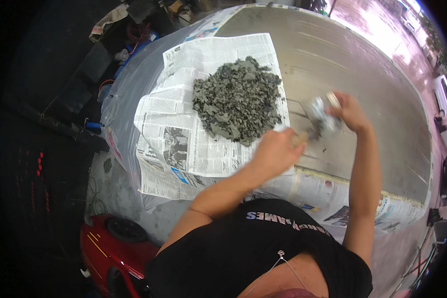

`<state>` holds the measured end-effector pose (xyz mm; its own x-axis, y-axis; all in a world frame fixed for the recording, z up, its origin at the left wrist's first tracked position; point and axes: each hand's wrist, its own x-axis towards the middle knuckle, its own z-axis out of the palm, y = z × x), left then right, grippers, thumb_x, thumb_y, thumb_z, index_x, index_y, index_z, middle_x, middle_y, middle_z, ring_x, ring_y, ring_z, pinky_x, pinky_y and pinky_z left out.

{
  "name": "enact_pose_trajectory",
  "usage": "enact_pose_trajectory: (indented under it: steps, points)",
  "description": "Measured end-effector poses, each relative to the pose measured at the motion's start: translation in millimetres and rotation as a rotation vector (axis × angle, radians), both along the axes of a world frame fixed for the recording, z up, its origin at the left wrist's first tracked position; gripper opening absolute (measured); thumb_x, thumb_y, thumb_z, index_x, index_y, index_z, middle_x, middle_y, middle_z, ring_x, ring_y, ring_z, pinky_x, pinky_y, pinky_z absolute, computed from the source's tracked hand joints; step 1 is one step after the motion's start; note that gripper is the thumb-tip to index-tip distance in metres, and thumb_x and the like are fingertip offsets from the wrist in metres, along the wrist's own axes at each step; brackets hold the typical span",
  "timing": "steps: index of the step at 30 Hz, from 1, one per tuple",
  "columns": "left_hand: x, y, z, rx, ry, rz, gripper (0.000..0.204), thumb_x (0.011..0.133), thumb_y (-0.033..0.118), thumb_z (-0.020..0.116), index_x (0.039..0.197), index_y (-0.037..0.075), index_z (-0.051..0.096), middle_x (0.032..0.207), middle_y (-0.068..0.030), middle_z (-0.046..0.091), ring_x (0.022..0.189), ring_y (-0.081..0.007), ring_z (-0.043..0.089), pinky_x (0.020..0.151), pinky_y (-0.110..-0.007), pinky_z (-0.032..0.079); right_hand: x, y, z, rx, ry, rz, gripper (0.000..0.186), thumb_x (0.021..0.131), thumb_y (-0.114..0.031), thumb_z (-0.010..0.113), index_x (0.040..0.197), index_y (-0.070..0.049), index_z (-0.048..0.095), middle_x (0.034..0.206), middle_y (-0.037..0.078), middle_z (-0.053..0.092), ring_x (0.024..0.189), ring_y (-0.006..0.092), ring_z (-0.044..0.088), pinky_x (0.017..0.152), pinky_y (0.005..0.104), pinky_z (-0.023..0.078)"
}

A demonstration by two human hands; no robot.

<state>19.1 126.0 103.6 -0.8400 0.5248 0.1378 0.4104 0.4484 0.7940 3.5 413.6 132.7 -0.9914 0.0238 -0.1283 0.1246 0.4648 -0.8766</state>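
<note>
My left hand [278,151] is closed round the pale handle of a small tool [300,139]. The tool's dark end points right and is smeared by motion, so its kind cannot be made out. To its right, my right hand [351,111] grips a silvery-white object [324,113], also blurred, with grey bits at its lower edge. Both hands are over the bare part of a large beige panel [382,134], close to each other. Left of them a heap of dark grey flakes [238,99] lies on spread newspaper [166,107].
Clear plastic sheeting [134,94] hangs over the panel's left side. Newspaper [328,193] is taped along its near edge. A red car [111,253] stands at lower left on the grey floor. Cables and equipment sit at upper left, and a white vehicle [443,94] is at far right.
</note>
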Motion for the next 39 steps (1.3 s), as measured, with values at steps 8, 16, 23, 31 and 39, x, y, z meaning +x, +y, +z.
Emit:
enact_pose_trajectory:
  steps: [8,16,23,31,39]
  points:
    - [-62.7,-133.6,89.4,-0.288,0.312,0.406,0.036,0.081,0.029,0.077,0.092,-0.005,0.073,0.065,-0.0154,0.066,0.058,-0.0187,0.064,0.058,-0.035,0.049,-76.7,-150.5,13.3,0.349,0.314,-0.087,0.032,0.09,-0.016,0.068,0.118,-0.002,0.065,0.107,0.019,0.072,0.101,0.0312,0.069,0.088,0.0432,0.05]
    - [-78.8,-181.9,65.4,-0.216,0.307,0.473,0.038,0.082,0.03,0.078,0.097,-0.005,0.071,0.068,-0.0168,0.065,0.06,-0.0233,0.058,0.062,-0.037,0.047,-0.7,-42.1,23.7,0.144,0.349,-0.359,0.029,0.088,-0.013,0.069,0.114,0.0,0.066,0.095,0.017,0.072,0.087,0.0268,0.067,0.082,0.0374,0.051]
    - [-70.1,-160.2,35.4,-0.085,0.259,0.51,0.039,0.085,0.028,0.08,0.102,-0.006,0.07,0.076,-0.0135,0.067,0.07,-0.0165,0.058,0.066,-0.033,0.048,72.0,47.1,22.9,0.324,-0.07,-0.188,0.02,0.09,-0.009,0.067,0.108,-0.002,0.068,0.09,0.007,0.07,0.082,0.0148,0.062,0.076,0.0314,0.05]
    - [-39.5,-114.9,27.9,0.166,0.096,0.393,0.034,0.086,0.024,0.081,0.102,-0.005,0.07,0.078,-0.0058,0.066,0.072,-0.0108,0.055,0.065,-0.027,0.046,14.4,36.9,10.2,0.561,-0.157,-0.009,0.031,0.088,-0.012,0.068,0.119,-0.01,0.066,0.104,0.016,0.071,0.094,0.032,0.064,0.087,0.0424,0.049]
    - [-0.4,-85.7,-6.7,0.21,-0.152,0.115,0.032,0.083,0.021,0.082,0.1,-0.004,0.071,0.072,-0.0066,0.069,0.063,-0.0084,0.057,0.059,-0.026,0.047,18.5,26.5,14.5,0.562,-0.353,0.264,0.03,0.088,-0.012,0.069,0.118,-0.011,0.067,0.102,0.013,0.072,0.097,0.0284,0.066,0.087,0.0404,0.05]
